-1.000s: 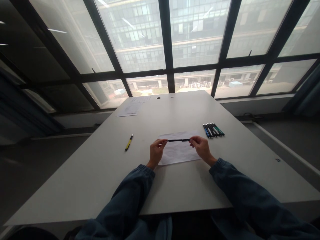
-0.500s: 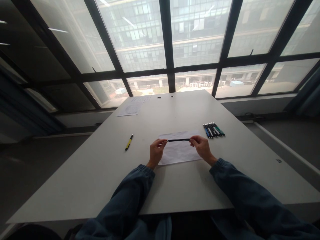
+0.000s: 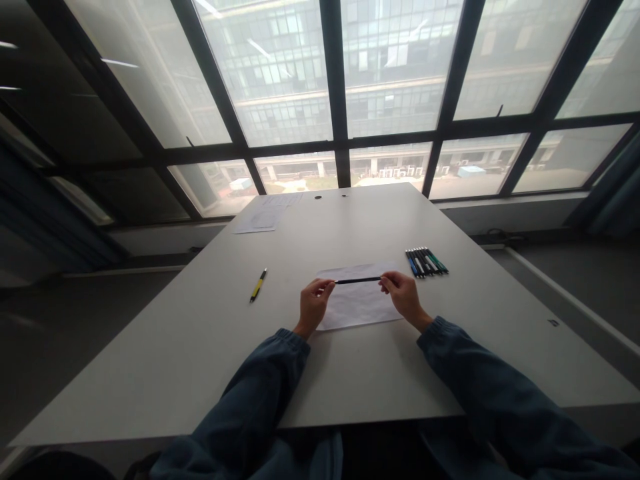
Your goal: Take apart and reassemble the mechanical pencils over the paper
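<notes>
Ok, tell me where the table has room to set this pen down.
Bare table lies between the yellow pen and the left hand, and beyond the sheet's far edge. Crowded: right of the right hand, by the row of pens.

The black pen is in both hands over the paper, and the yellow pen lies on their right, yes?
No: the head view shows the yellow pen on their left. The left hand and right hand do hold the black pen over the paper.

Hazy daylight is pouring through the large windows [image 3: 395, 73] ahead, washing out the glass and evenly lighting the pale tabletop [image 3: 350, 373]. The room's edges are staying dim, and wide-angle distortion is bending the window frames.
</notes>
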### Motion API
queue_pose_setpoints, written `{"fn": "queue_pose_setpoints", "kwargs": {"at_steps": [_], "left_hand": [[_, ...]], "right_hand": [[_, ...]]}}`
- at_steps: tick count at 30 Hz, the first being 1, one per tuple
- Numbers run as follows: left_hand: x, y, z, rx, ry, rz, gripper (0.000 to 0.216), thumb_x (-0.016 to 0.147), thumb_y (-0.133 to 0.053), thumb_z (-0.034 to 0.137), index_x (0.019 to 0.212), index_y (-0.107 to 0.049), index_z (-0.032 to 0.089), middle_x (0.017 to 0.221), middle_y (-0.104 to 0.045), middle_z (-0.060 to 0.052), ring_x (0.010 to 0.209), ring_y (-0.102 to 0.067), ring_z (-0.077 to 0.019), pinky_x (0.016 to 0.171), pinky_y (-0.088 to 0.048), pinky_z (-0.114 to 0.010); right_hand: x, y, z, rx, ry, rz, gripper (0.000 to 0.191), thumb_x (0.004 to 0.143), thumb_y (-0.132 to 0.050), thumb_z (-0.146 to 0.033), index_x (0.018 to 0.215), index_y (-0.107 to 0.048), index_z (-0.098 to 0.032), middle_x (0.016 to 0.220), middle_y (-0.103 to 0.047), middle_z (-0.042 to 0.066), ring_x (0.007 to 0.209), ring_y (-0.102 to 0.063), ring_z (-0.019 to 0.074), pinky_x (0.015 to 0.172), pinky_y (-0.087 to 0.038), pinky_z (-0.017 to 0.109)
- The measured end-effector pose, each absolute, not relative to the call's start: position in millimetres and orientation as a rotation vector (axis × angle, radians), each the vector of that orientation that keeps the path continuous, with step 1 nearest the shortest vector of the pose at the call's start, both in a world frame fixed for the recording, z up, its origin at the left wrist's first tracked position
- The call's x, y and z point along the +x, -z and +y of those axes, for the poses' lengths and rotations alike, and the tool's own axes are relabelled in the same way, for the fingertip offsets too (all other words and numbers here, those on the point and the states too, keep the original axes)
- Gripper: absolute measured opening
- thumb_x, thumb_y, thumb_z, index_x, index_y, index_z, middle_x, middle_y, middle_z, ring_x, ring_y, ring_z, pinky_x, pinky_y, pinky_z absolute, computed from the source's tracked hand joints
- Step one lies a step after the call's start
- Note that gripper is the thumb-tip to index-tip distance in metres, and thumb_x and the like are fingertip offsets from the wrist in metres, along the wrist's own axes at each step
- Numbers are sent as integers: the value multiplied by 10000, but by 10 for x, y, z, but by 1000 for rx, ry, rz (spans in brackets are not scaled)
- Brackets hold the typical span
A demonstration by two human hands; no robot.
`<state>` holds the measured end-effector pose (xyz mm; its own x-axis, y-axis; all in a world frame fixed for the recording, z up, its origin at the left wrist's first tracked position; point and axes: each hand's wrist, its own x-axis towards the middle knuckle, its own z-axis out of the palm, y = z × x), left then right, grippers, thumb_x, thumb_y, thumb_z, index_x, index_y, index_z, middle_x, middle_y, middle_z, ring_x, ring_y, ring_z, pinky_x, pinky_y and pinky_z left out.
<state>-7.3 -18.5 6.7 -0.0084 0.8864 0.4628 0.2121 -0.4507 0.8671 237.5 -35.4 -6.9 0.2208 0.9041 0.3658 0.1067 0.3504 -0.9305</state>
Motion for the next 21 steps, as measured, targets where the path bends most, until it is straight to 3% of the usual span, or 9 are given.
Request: {"fn": "queue_pose_setpoints", "kwargs": {"at_steps": [21], "left_hand": [[-70,-90,-204,1682,-1481,1138,226,821,-685,388,782,-752,176,774,-681,-43,712,-610,-152,611,-466,-232]], "right_hand": [[2367,40,-382,-1086,-711,-1246,327,821,-650,-498,811,-664,-171,678,-684,54,539,-586,157,507,-482,282]]}}
